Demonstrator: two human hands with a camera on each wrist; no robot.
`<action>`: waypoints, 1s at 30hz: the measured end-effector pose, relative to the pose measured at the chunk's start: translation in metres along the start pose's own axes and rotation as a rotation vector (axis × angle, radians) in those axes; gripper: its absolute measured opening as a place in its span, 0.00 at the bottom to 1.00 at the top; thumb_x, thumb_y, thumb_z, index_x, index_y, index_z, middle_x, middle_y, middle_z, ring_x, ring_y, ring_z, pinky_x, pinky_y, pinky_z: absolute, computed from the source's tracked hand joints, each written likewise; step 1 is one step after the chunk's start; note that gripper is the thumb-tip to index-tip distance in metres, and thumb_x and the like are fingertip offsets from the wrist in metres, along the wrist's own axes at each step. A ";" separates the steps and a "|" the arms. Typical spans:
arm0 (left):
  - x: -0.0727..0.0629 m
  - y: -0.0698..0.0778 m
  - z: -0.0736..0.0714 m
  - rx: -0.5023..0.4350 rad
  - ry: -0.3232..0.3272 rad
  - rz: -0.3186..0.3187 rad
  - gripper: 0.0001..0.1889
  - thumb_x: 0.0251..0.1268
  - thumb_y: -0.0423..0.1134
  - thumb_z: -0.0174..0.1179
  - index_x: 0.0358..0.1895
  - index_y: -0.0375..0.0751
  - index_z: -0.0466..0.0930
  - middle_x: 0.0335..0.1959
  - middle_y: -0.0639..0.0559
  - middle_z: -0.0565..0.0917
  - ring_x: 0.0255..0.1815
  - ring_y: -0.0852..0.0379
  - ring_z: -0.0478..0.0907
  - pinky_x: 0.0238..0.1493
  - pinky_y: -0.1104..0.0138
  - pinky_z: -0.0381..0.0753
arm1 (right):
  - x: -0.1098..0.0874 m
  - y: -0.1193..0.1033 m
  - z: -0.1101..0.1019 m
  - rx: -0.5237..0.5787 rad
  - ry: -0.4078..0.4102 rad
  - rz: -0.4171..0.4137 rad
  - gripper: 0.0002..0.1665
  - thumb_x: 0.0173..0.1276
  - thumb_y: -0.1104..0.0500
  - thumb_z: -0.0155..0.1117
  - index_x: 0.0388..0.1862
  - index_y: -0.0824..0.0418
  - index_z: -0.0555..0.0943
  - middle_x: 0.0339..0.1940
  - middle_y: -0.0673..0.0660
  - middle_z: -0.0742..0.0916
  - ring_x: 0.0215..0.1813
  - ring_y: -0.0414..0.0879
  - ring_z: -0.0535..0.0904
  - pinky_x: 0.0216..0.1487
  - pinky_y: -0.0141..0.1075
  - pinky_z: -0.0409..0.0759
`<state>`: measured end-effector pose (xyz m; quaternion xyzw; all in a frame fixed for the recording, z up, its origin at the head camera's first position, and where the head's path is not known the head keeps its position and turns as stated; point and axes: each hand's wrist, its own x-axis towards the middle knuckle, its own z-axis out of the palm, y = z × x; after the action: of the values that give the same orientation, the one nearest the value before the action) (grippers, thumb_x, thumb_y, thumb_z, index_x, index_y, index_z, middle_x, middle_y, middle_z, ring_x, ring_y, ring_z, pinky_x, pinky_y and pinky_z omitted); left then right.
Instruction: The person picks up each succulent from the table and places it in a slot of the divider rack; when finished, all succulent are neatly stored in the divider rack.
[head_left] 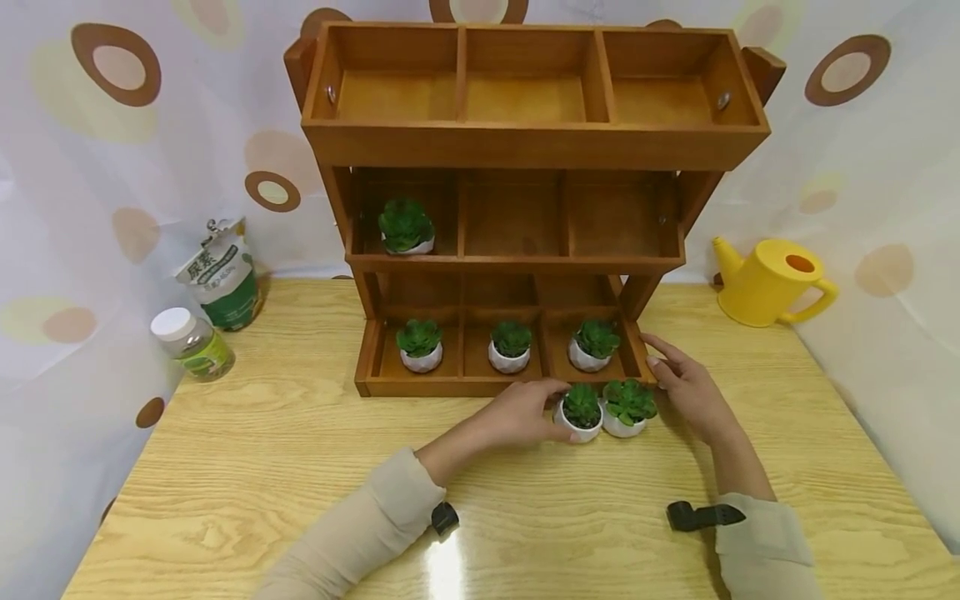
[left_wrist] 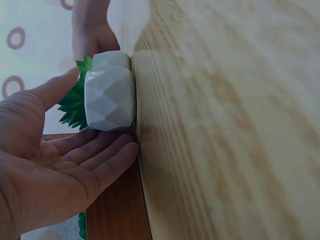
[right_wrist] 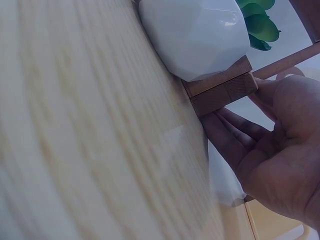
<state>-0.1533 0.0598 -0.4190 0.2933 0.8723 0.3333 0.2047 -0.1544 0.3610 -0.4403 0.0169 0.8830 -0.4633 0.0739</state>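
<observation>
My left hand (head_left: 527,414) is around a small succulent in a white faceted pot (left_wrist: 110,97) on the table. Its thumb is near the leaves on one side and its fairly straight fingers lie along the pot's other side. Against that pot, on its right, stands a second potted succulent (head_left: 627,408). Both are in front of the wooden shelf's bottom tier (head_left: 420,388). My right hand (head_left: 693,392) touches the right end of that tier with extended fingers; in the right wrist view its fingertips (right_wrist: 220,120) meet the wooden corner (right_wrist: 225,95).
Three potted succulents stand in the bottom tier, one per compartment, and another potted succulent (head_left: 407,227) in the middle tier's left compartment. A yellow watering can (head_left: 768,283) stands at right. A lidded bottle (head_left: 197,346) and a green-white pouch (head_left: 225,279) are at left.
</observation>
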 end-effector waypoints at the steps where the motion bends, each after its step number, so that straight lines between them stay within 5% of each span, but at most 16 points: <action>1: 0.000 0.000 0.001 -0.001 0.000 -0.005 0.41 0.61 0.57 0.71 0.75 0.47 0.69 0.71 0.52 0.77 0.72 0.55 0.73 0.69 0.63 0.74 | -0.001 -0.001 0.000 -0.001 0.001 0.002 0.33 0.84 0.43 0.39 0.84 0.45 0.54 0.75 0.68 0.72 0.71 0.57 0.72 0.63 0.42 0.77; 5: 0.003 0.003 0.002 0.011 -0.001 -0.002 0.41 0.60 0.58 0.71 0.75 0.47 0.69 0.71 0.52 0.76 0.72 0.55 0.73 0.69 0.64 0.74 | -0.002 -0.002 0.000 -0.014 0.011 0.002 0.33 0.84 0.42 0.39 0.84 0.45 0.54 0.75 0.69 0.73 0.72 0.61 0.71 0.67 0.51 0.73; 13: 0.012 0.006 0.007 0.060 -0.004 0.001 0.39 0.59 0.54 0.73 0.73 0.49 0.70 0.69 0.55 0.78 0.70 0.54 0.74 0.68 0.64 0.74 | -0.001 0.001 0.001 0.021 -0.009 -0.003 0.32 0.85 0.45 0.40 0.84 0.45 0.54 0.76 0.68 0.71 0.72 0.59 0.70 0.52 0.23 0.76; 23: 0.012 0.009 0.007 0.071 -0.011 -0.019 0.38 0.58 0.52 0.74 0.72 0.49 0.72 0.67 0.55 0.80 0.68 0.54 0.76 0.66 0.65 0.75 | -0.002 -0.003 0.001 0.010 -0.017 0.010 0.32 0.85 0.44 0.39 0.84 0.43 0.54 0.77 0.68 0.70 0.73 0.62 0.70 0.62 0.41 0.79; 30: 0.006 0.009 0.004 0.087 0.018 0.009 0.37 0.57 0.52 0.74 0.70 0.50 0.74 0.65 0.55 0.81 0.66 0.54 0.77 0.65 0.66 0.76 | -0.001 -0.001 0.002 0.015 -0.010 0.004 0.32 0.85 0.44 0.40 0.84 0.44 0.54 0.76 0.68 0.71 0.72 0.60 0.71 0.56 0.30 0.78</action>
<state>-0.1522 0.0710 -0.4165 0.3029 0.8864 0.2987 0.1827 -0.1535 0.3590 -0.4401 0.0169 0.8791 -0.4696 0.0792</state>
